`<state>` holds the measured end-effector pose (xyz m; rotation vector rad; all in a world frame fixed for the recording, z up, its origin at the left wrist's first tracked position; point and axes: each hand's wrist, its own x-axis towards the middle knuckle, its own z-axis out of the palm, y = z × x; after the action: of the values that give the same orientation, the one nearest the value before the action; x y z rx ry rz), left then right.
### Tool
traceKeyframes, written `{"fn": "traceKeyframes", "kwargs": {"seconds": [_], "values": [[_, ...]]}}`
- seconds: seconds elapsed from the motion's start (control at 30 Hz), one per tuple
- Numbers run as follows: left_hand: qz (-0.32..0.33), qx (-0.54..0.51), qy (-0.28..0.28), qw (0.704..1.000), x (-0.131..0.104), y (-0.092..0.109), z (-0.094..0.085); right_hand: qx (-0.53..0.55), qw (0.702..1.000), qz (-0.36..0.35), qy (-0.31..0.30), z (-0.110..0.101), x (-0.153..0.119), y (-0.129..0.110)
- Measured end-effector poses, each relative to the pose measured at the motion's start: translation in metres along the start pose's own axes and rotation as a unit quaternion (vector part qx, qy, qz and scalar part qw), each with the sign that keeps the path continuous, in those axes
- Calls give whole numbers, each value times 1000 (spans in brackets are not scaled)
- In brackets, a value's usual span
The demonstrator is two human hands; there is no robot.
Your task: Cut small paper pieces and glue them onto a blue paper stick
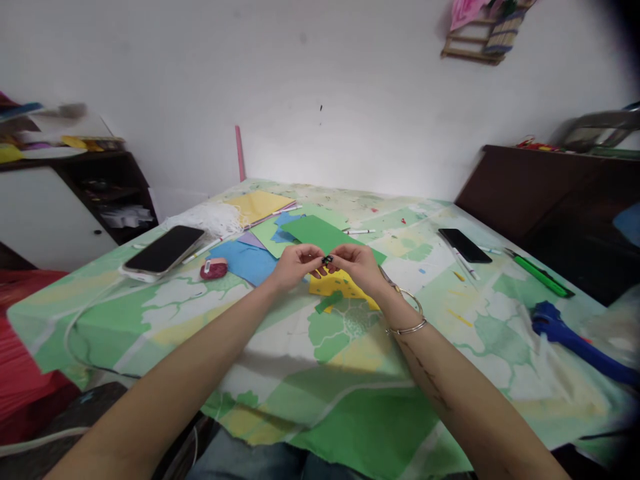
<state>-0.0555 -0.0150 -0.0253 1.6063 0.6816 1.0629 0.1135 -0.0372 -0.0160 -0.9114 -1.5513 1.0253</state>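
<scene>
Both hands meet above the middle of the table, fingertips nearly touching. My left hand [299, 265] and my right hand [359, 267] each pinch a side of a small dark piece [327, 260], too small to name. A bracelet circles my right wrist. Just below the hands lies yellow paper [345, 287] with small green marks. Behind them is a green sheet [320, 233], and blue paper [245, 261] lies to the left. A dark red object [214, 268] with a pink and white top sits farther left.
A phone [167, 250] lies at the left, near white strings [213, 219] and yellow sheets [260, 205]. On the right are another phone [464, 245], a green cutter [540, 273] and a blue tool [575, 340]. Markers and paper scraps are scattered over the patterned tablecloth [280, 353].
</scene>
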Motion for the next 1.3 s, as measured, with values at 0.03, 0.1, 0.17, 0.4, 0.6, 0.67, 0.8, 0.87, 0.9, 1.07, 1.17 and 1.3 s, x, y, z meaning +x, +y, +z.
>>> {"fn": "traceKeyframes", "kwargs": {"seconds": [0.03,0.1,0.17,0.4,0.6,0.67,0.8,0.87,0.9,1.07,1.17,1.3], "values": [[-1,0,-1,1000,0,0,0,-2,1000,0,0,0,0,0],[-1,-1,-3,1000,0,1,0,-3,1000,0,-2,0,0,0],[-2,-1,-7,1000,-1,2,0,2,1000,2,-8,-1,0,-1],[-17,1,-17,1000,-3,5,0,7,1000,11,-16,-3,0,-1],[-21,-11,-32,999,-2,3,-1,13,1000,12,-24,-3,0,1],[-22,-16,-38,999,-2,2,-1,11,1000,8,-23,-3,0,1],[-22,-23,-39,999,-2,2,-3,7,1000,-6,-14,-1,1,2],[-21,-26,-39,999,-2,2,-4,9,1000,-15,-9,1,1,2],[-21,-26,-40,999,-2,1,-4,9,1000,-19,-7,1,1,2],[-12,-26,-43,999,-1,-1,-5,11,999,-31,-4,3,1,1],[-10,-25,-45,999,-1,-1,-5,11,999,-35,-1,3,0,0],[-14,-22,-40,999,-2,1,-7,12,999,-38,-2,3,0,1]]}}
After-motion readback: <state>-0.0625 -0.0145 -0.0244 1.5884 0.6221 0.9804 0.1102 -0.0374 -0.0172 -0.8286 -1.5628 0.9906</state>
